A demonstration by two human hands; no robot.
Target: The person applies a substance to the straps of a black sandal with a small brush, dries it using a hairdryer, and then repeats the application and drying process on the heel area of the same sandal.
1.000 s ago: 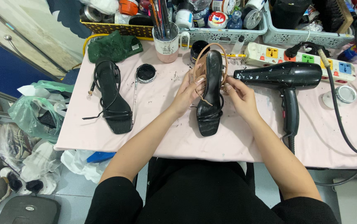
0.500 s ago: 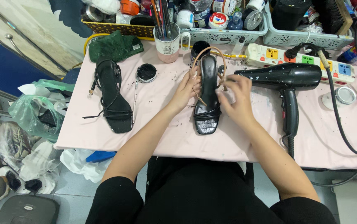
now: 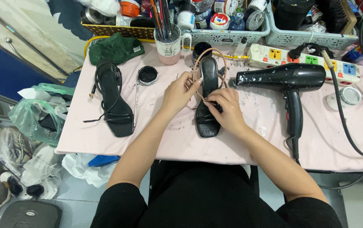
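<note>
A black strappy sandal (image 3: pixel 207 125) lies toe toward me on the pink table top (image 3: pixel 168 139), with a tan strap (image 3: pixel 198 63) looping around its heel end. My left hand (image 3: pixel 179 92) pinches that tan strap at the sandal's left side. My right hand (image 3: pixel 225 110) rests over the sandal's middle, fingers closed on the strap where it crosses the sole. The matching black sandal (image 3: pixel 113 101) lies by itself farther left on the table.
A black hair dryer (image 3: pixel 289 80) lies right of the sandal, its cord trailing off the table's right side. A power strip (image 3: pixel 304 58), a small open black tin (image 3: pixel 148 75), a green cloth (image 3: pixel 114 50), a brush-filled mug (image 3: pixel 168 45) and cluttered baskets (image 3: pixel 228 36) line the back. Bags and shoes (image 3: pixel 29 126) crowd the floor left.
The sandal was held tilted up off the table; it now lies flat. My right hand has moved from its right edge onto the middle, over the strap.
</note>
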